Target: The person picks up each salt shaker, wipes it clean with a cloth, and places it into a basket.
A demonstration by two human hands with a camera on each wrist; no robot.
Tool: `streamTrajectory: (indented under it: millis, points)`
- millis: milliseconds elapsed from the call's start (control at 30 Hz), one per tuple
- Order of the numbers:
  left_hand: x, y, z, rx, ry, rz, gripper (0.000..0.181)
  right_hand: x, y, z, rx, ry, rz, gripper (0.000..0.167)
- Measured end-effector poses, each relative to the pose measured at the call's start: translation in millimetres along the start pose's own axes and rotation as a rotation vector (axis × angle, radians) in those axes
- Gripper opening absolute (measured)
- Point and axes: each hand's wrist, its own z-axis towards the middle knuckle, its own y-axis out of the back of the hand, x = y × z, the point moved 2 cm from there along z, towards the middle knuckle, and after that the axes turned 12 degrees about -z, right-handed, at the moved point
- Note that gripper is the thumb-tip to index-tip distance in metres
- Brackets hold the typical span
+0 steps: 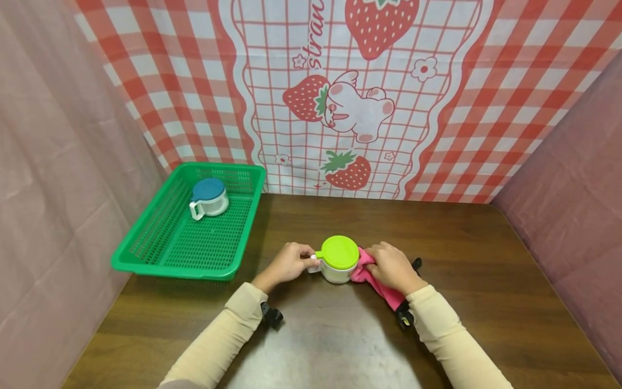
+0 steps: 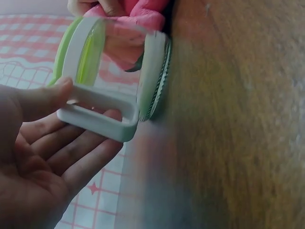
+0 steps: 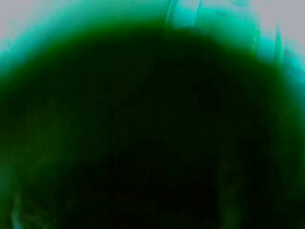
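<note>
A clear jar [image 1: 338,274] with a bright green lid [image 1: 340,252] and a white handle [image 2: 95,125] stands upright on the wooden table. My left hand [image 1: 288,263] pinches the handle, with the thumb on top and fingers beneath it in the left wrist view. On the jar's other side, my right hand [image 1: 392,266] grips a pink cloth [image 1: 387,294] and presses it to the jar wall. Part of the cloth hangs down below that hand. The right wrist view is almost wholly dark, so it shows neither hand nor cloth clearly.
A green plastic basket [image 1: 238,237] stands at the left of the table [image 1: 461,237]. Inside it, near the back, sits a similar jar with a blue lid [image 1: 209,189]. A strawberry-patterned curtain [image 1: 272,135] hangs behind, with plain pink cloths at both sides.
</note>
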Motion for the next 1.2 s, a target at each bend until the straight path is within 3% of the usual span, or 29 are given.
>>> streamTrajectory:
  millis: [133, 233, 467, 700, 1000, 1200]
  points:
    - [0.2, 2.1, -0.5, 0.059, -0.009, -0.031, 0.013, -2.5, 1.6, 0.9, 0.020, 0.031, -0.005, 0.021]
    - [-0.2, 2.1, -2.1, 0.066, 0.005, -0.048, 0.013, -2.5, 1.5, 1.0, 0.025, 0.039, -0.007, 0.023]
    - [-2.1, -2.8, -4.5, -0.040, 0.079, -0.070, 0.014, 1.0, 5.5, -1.4, 0.028, 0.023, -0.015, 0.020]
    - [-0.9, -7.6, -9.2, -0.116, 0.085, -0.064, 0.020, 7.9, 7.4, -8.4, 0.024, 0.009, -0.031, 0.008]
    - [0.5, -11.7, -11.3, -0.157, 0.082, -0.081, 0.020, 24.0, 14.7, -18.9, -0.021, -0.024, -0.109, 0.028]
    - [-0.6, -11.4, -9.6, -0.146, 0.083, -0.057, 0.016, 38.5, 18.5, -24.9, -0.055, -0.077, -0.138, 0.027]
